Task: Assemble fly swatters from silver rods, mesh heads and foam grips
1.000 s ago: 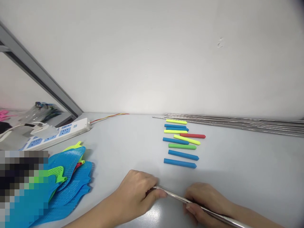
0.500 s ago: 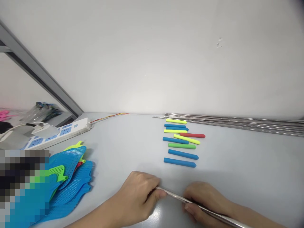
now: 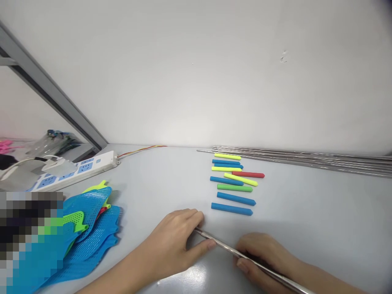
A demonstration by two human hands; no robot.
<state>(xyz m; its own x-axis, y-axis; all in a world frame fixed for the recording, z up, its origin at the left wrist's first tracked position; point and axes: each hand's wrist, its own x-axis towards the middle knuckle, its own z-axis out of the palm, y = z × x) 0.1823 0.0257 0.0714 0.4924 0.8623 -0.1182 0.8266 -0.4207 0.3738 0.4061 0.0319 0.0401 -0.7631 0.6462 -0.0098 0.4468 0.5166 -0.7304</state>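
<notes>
- Clear bag (image 3: 45, 143), far left: blue and dark items show in it, too blurred to name.
- Rod (image 3: 226, 247): at the near side, nearer than the coloured sticks (image 3: 232, 208); its long axis slants from near right to far left, the visible end pointing far left.
- Left hand (image 3: 173, 241): loose, thumb spread from the fingers, rod end between.
- Right hand (image 3: 265, 256): closed around the rod.

Near end of the metal rod (image 3: 226, 248) beyond the bottom edge.
</notes>
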